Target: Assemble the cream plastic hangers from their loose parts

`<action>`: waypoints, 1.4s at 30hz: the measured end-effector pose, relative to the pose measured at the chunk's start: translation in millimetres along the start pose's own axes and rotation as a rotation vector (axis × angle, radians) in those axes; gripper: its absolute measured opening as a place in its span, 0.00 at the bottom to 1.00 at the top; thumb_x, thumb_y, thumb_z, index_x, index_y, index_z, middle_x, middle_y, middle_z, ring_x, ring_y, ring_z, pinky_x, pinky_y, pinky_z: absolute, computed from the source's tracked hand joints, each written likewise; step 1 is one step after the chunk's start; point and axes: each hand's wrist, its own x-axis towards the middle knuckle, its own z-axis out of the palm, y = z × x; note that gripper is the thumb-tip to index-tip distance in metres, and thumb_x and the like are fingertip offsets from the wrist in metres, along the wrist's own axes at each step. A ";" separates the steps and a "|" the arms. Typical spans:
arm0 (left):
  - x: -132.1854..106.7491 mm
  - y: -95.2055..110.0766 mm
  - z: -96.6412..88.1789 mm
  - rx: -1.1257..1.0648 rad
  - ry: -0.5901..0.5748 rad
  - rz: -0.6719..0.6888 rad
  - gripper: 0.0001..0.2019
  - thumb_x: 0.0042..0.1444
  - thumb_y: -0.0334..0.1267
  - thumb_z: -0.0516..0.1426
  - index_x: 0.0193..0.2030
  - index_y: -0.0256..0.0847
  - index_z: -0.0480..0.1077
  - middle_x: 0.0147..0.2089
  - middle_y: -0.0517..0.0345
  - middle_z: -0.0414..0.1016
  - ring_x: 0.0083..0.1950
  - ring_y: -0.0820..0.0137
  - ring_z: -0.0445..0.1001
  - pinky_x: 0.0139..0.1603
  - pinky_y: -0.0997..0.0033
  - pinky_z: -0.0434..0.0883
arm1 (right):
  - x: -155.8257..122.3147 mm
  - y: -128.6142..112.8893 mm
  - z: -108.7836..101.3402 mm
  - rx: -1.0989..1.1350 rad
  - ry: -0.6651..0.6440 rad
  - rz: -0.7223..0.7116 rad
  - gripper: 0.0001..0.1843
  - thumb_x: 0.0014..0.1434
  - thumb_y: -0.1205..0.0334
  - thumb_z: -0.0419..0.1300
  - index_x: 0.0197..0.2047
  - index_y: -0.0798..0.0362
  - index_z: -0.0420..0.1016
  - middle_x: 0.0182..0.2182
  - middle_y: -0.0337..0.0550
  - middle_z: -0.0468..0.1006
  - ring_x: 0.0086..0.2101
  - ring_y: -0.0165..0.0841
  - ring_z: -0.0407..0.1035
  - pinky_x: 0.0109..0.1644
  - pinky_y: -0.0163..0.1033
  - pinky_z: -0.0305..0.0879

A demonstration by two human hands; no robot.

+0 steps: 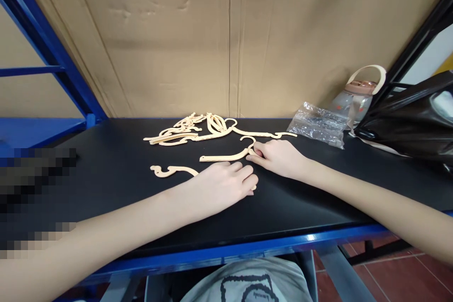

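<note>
Where right grip (278, 155) pinches, hanger (226, 157) protrudes.

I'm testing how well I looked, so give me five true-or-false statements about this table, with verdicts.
1. The right hand grips a hooked piece. True.
2. The tabletop is white. False: the tabletop is black.
3. The left hand lies palm up. False: the left hand shows its back.
4. Cream pieces lie piled beyond the hooked piece. True.
5. The bottle stands on the left. False: the bottle stands on the right.
</note>
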 end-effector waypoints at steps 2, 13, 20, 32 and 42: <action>-0.7 -3.9 2.8 0.028 -0.012 -0.005 0.09 0.65 0.34 0.48 0.36 0.38 0.66 0.34 0.55 0.72 0.35 0.65 0.71 0.35 0.65 0.65 | -0.3 -0.3 -0.7 -0.007 -0.007 0.001 0.20 0.65 0.47 0.48 0.30 0.52 0.67 0.24 0.38 0.75 0.26 0.31 0.68 0.27 0.34 0.47; -0.6 -6.5 -3.9 -0.204 -0.063 -0.149 0.10 0.67 0.31 0.44 0.38 0.37 0.65 0.42 0.50 0.71 0.37 0.67 0.73 0.33 0.69 0.67 | -2.3 -4.9 -1.3 -0.153 0.031 -0.046 0.19 0.67 0.51 0.46 0.35 0.54 0.69 0.27 0.43 0.77 0.28 0.35 0.72 0.26 0.36 0.45; 1.0 -16.3 -15.6 -0.231 -0.132 -0.348 0.10 0.67 0.34 0.42 0.43 0.40 0.62 0.37 0.55 0.74 0.30 0.68 0.74 0.23 0.73 0.61 | -2.5 -4.9 -2.3 -0.171 0.023 -0.043 0.18 0.67 0.51 0.47 0.36 0.55 0.70 0.28 0.45 0.77 0.29 0.36 0.73 0.26 0.37 0.45; -14.0 -80.9 -21.4 -0.208 -0.123 -0.579 0.17 0.63 0.39 0.43 0.48 0.45 0.71 0.46 0.56 0.75 0.48 0.61 0.72 0.47 0.63 0.66 | -3.9 -2.1 -12.2 -0.175 0.041 -0.003 0.25 0.65 0.43 0.46 0.34 0.55 0.71 0.25 0.45 0.77 0.28 0.36 0.72 0.28 0.37 0.47; -36.1 -92.1 1.0 -0.496 -0.050 -0.761 0.15 0.60 0.49 0.49 0.40 0.44 0.72 0.26 0.63 0.71 0.26 0.70 0.65 0.28 0.72 0.58 | 10.3 -33.1 -7.7 -0.072 0.274 -0.312 0.22 0.64 0.49 0.51 0.51 0.58 0.69 0.45 0.52 0.73 0.46 0.41 0.66 0.48 0.43 0.60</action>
